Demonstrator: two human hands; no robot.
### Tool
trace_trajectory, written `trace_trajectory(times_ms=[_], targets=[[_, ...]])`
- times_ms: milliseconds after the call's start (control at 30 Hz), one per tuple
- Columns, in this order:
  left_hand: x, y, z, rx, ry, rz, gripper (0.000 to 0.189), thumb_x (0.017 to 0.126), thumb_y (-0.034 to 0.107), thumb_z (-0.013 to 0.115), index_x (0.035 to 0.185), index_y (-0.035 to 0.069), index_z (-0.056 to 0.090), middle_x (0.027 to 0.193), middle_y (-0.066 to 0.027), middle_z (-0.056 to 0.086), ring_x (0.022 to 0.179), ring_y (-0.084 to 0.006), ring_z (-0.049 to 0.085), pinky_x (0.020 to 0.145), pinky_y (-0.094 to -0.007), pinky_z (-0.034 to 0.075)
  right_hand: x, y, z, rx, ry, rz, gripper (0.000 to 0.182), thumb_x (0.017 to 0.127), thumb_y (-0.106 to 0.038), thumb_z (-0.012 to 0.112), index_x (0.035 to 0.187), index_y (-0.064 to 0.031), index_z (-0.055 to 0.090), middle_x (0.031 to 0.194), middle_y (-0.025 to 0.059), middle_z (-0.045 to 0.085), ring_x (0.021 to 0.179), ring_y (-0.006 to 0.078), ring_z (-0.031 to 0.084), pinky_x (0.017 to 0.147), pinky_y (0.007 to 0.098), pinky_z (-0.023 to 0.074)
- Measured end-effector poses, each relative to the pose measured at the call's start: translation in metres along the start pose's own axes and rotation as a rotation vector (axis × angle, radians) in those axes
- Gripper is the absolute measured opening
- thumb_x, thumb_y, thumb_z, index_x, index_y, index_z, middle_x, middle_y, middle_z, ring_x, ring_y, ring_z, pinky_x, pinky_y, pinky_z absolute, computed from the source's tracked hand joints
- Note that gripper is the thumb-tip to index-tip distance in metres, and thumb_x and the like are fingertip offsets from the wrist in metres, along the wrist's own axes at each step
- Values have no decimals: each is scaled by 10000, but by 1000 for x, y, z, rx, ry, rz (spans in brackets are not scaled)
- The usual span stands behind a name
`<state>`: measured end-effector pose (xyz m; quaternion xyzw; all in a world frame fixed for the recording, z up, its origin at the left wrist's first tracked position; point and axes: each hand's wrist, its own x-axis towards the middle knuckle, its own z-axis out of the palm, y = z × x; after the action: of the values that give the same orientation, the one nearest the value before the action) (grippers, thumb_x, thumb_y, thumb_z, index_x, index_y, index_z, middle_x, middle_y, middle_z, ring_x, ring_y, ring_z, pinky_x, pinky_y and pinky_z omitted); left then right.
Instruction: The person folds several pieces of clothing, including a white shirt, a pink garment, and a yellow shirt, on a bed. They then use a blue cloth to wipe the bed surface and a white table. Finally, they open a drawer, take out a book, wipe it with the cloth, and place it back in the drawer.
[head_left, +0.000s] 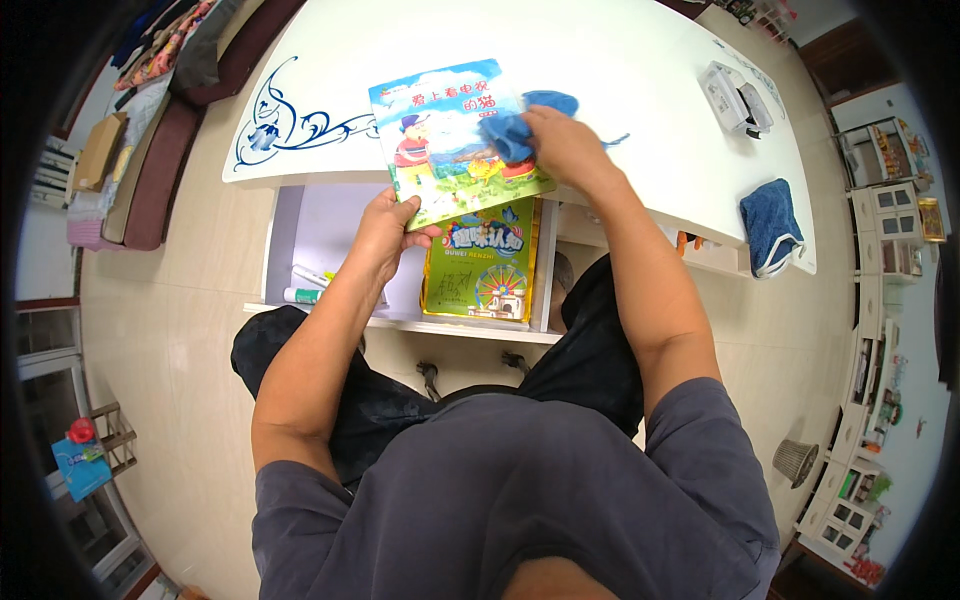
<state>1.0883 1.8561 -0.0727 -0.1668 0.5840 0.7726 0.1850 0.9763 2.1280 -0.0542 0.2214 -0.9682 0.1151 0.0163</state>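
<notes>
My left hand (386, 229) grips the lower left corner of a children's picture book (450, 161), thumb on its cover. The book is held tilted over the table's front edge and the open drawer. My right hand (562, 146) holds a blue cloth (510, 137) against the right side of the cover; part of the cloth sticks out beyond the book. Below, in the drawer (319, 217), lies a green and yellow children's book (484, 277). A white and green tube (302, 295) lies at the drawer's front left.
The white table (637, 45) has blue floral patterns. A clear plastic box (727, 94) with a dark item stands at its right. A folded dark blue cloth (769, 225) hangs over the right front corner. A sofa (161, 180) stands at left, a wastebasket (795, 461) on the floor at right.
</notes>
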Motion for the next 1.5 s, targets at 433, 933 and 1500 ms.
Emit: trace_trajectory(times_ms=[433, 933, 1500], targets=[[0, -8, -11, -115, 46, 27, 207, 1018, 61, 509, 1213, -3, 541, 997, -142, 690, 694, -158, 685, 571, -261, 581, -33, -68, 9, 143, 52, -552, 454, 869, -81, 679, 1313, -78, 584, 1372, 115, 582, 1286, 324, 539, 1051, 403, 470], [-9, -3, -9, -120, 29, 13, 229, 1018, 46, 479, 1233, -22, 516, 1008, -161, 683, 719, -168, 694, 626, -278, 611, -14, 10, -38, 24, 138, 17, 306, 813, -28, 624, 1116, -58, 657, 1046, 144, 671, 1008, 344, 644, 885, 419, 522], [-5, -9, -13, 514, 186, 415, 863, 848, 164, 765, 1480, -82, 232, 1210, -229, 599, 931, -281, 683, 736, -358, 575, -22, 15, -45, -88, -177, 17, 351, 793, 23, 589, 1131, -56, 643, 1119, 141, 634, 1081, 347, 612, 912, 424, 507]])
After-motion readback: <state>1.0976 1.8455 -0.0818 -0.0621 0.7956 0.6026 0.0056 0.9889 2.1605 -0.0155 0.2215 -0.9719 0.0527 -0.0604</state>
